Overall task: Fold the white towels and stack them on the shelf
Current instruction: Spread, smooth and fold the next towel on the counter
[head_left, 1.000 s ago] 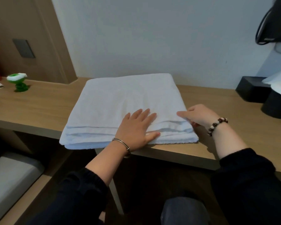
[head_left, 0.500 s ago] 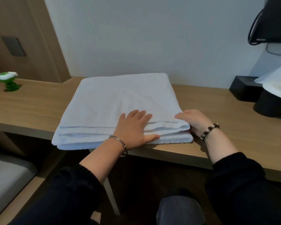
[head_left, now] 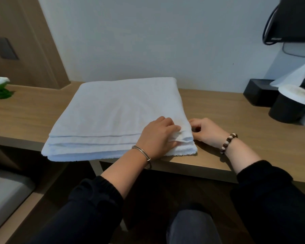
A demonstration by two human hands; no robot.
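Observation:
A white towel [head_left: 116, 110], folded into several layers, lies flat on the wooden shelf top [head_left: 236, 131] with its near edge at the shelf's front. My left hand [head_left: 157, 136] sits on the towel's near right corner, its curled fingers and thumb pinching the top layers there. My right hand [head_left: 208, 132] rests on the wood just right of that corner. Its curled fingertips and thumb close on the towel's right edge.
A green and white figurine [head_left: 0, 88] stands at the far left of the shelf top. A black box [head_left: 257, 92] and a black cylinder with a paper roll [head_left: 289, 108] stand at the right. A dark screen [head_left: 296, 18] hangs above them, against the white wall.
My left hand has slid right from the middle of the near edge to the right corner and curled onto the top layers. My right hand has stayed at the towel's right edge.

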